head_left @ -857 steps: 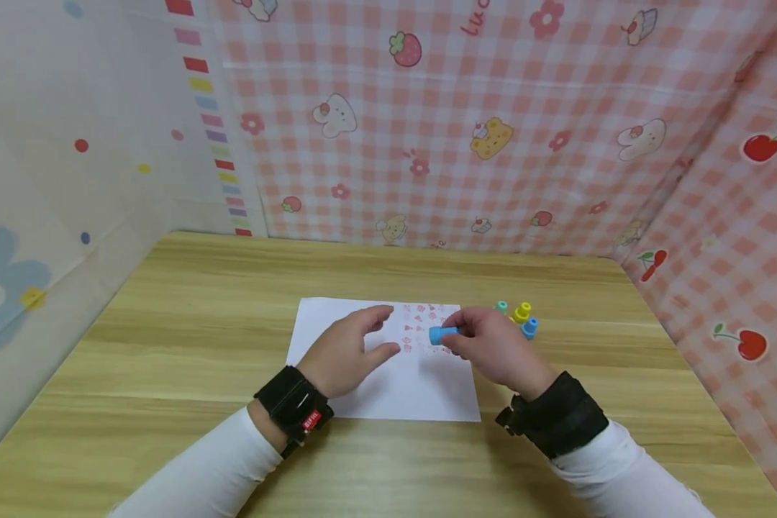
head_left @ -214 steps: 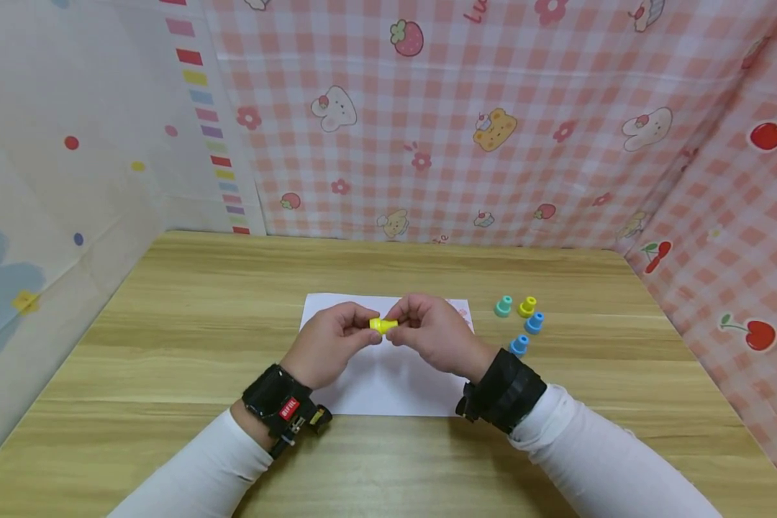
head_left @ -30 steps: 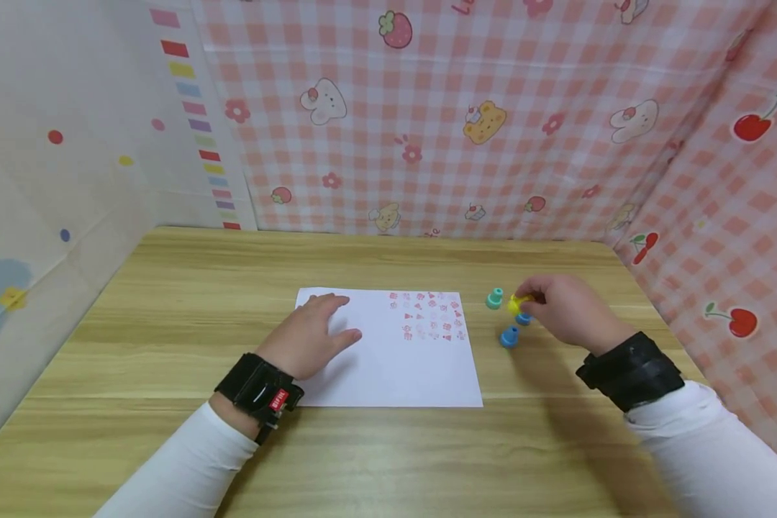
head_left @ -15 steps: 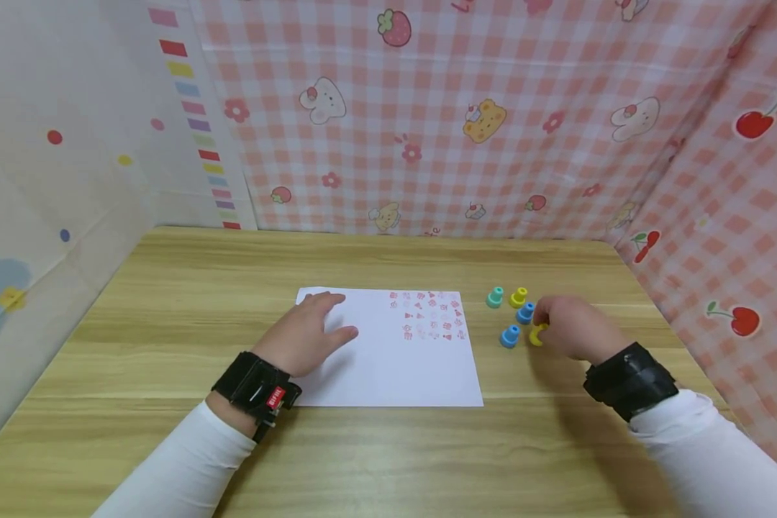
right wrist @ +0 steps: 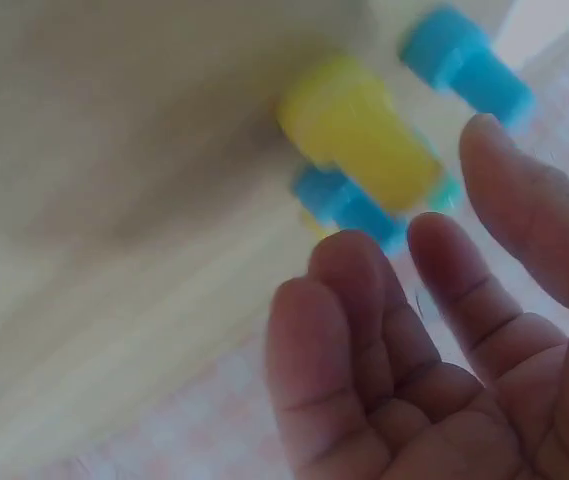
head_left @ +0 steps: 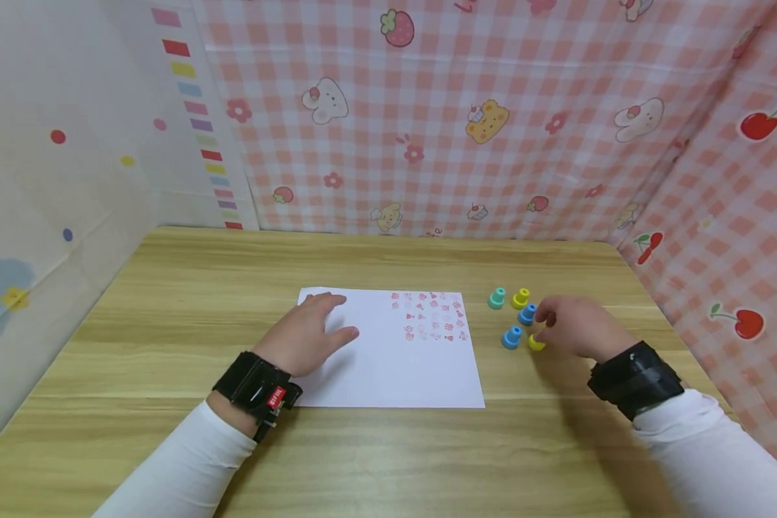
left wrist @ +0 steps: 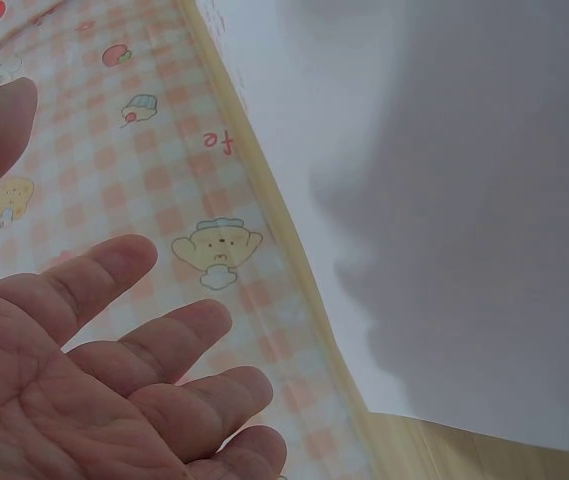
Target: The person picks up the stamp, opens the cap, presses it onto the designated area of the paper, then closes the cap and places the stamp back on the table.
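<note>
My right hand (head_left: 579, 327) is beside a small yellow stamp (head_left: 536, 344) standing on the table. In the right wrist view, its fingertips (right wrist: 304, 330) are apart from the stamp with nothing between them. Close around stand two blue stamps (head_left: 511, 337), a second yellow stamp (head_left: 521, 298) and a teal stamp (head_left: 496, 298). My left hand (head_left: 302, 338) is spread over the left part of a white sheet of paper (head_left: 395, 374) and holds nothing. Rows of small red stamped prints (head_left: 435, 316) fill the paper's upper right area.
The wooden table (head_left: 388, 460) carries the paper in the middle and the stamps to its right. Pink checked cloth (head_left: 362, 122) hangs along the back and right side, and a white patterned cloth (head_left: 97, 194) along the left.
Earlier my right hand held a blue stamp, then both hands held a yellow one. Within the last second it lowered the yellow stamp beside the blue ones and let go. The left hand stays put.
</note>
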A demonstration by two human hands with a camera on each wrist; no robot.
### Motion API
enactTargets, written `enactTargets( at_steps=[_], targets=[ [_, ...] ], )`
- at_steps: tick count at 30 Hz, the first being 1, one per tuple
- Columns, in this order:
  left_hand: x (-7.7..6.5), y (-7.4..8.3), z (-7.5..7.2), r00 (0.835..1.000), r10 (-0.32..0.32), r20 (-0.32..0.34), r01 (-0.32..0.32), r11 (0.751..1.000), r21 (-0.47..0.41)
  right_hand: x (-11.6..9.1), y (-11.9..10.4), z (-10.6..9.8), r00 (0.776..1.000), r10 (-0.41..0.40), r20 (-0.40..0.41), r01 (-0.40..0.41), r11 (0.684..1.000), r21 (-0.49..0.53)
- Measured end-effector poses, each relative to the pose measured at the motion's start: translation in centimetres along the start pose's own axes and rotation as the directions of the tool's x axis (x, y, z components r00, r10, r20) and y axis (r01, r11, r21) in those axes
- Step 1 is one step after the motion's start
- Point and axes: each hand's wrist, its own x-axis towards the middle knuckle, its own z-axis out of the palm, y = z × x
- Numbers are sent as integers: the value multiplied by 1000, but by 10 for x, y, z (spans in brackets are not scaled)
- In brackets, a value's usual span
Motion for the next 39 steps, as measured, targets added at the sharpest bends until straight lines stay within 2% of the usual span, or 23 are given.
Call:
enactTargets(
  at_steps=[6,14,19,23,26,29,33,39],
  targets=[
    [0,2,0,1000,3,7,-3,1000,0,9,2,-9,995,34,-98,-37,999,-25],
    [-1,3,2,1000,5,24,-5,1000,-14,31,6,6,994,78,-71,-80,996,-24],
    [0,3,4,1000,3,22,-3,1000,-10,28,2,0,992,108,-72,-107,994,17],
    [0,3,3,1000,16,7,-16,1000,-15,19,-15,-11,982,101,-160,-94,994,53],
    [-1,5,2,1000,14,-8,-14,1000,-26,14,-37,-14,971,56,-231,-31,993,110],
    [-3,8,2,999,21,-25,-22,999,-50,10,-64,-11,972,-10,-236,59,977,205],
    [-6,15,4,997,52,-48,-56,995,-88,6,-98,-2,976,-96,-197,160,928,336],
    [-8,25,8,990,127,-64,-136,975,-176,4,-137,11,957,-221,-190,283,856,431]
  ],
)
